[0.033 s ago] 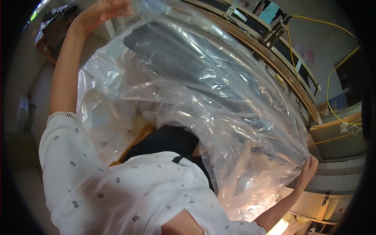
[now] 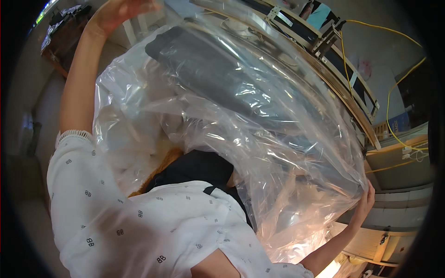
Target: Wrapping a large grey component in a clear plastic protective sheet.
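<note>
A large clear plastic sheet [image 2: 222, 125], wrinkled and shiny, spreads across the view in front of my body between my raised arms. My left hand [image 2: 123, 14] is high at the upper left, beside the sheet's far edge; its fingers are smeared and partly cut off by the frame. At the right edge of the sheet, where the plastic gathers to a point, my right hand [image 2: 365, 197] is closed on it. A dark grey, cloth-like piece [image 2: 208, 69] shows through the plastic; whether it is inside or behind cannot be told.
Beyond the sheet runs a long wooden-edged frame [image 2: 343, 92] with metal fittings. A yellow cable [image 2: 391, 92] hangs at the right, near a blue box [image 2: 399, 121]. Wooden drawers [image 2: 375, 243] stand at the lower right. A dark, loaded stand [image 2: 65, 34] is at the far left.
The plastic near the top has shifted and lies differently, showing more of the dark piece. My left hand has moved slightly to the right. My right hand's fingers have straightened a little.
</note>
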The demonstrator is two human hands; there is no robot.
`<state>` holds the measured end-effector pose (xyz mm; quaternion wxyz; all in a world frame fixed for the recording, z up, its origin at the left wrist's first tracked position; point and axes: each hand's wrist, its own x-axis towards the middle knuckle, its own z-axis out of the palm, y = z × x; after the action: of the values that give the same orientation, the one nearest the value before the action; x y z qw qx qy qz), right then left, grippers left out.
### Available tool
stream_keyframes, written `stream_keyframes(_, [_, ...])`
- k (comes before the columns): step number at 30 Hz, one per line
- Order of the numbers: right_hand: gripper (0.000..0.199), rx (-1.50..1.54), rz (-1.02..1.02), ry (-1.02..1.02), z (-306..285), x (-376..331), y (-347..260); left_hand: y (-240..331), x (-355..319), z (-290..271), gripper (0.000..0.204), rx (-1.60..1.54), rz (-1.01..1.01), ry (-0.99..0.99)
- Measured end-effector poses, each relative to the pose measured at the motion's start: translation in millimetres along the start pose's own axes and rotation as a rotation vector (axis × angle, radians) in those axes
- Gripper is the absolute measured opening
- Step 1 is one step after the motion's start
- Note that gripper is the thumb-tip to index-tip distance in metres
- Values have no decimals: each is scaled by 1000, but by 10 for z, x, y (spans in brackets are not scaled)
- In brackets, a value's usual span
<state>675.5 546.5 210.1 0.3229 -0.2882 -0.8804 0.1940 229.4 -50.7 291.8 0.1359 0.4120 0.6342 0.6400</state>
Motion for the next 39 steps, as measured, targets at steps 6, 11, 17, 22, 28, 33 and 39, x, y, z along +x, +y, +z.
stream_keyframes(6, [16, 185, 91, -65, 337, 189, 373, -1450, 252, 207, 21, 527, -323, 388])
stream_keyframes(11, [14, -432, -212, -107, 596, 143, 848, -2127, 234, 389, 18, 780, -489, 255])
stream_keyframes(17, [12, -247, -141, -142, 849, 236, 872, -2192, 682, 159, 24, 630, -548, 217])
stream_keyframes(22, [12, -308, -4, -188, 937, 274, 801, -2586, 980, 43, 30, 484, -414, 412])
stream_keyframes(28, [14, -101, -33, -79, 935, 162, 750, -2730, 1010, 139, 24, 609, -326, 605])
stream_keyframes(33, [16, -362, -53, 23, 835, -140, 557, -2743, 951, -109, 21, 747, -417, 782])
stream_keyframes(39, [21, -488, 12, 147, 685, -562, 817, -2921, 1106, -358, 17, 575, -432, 735])
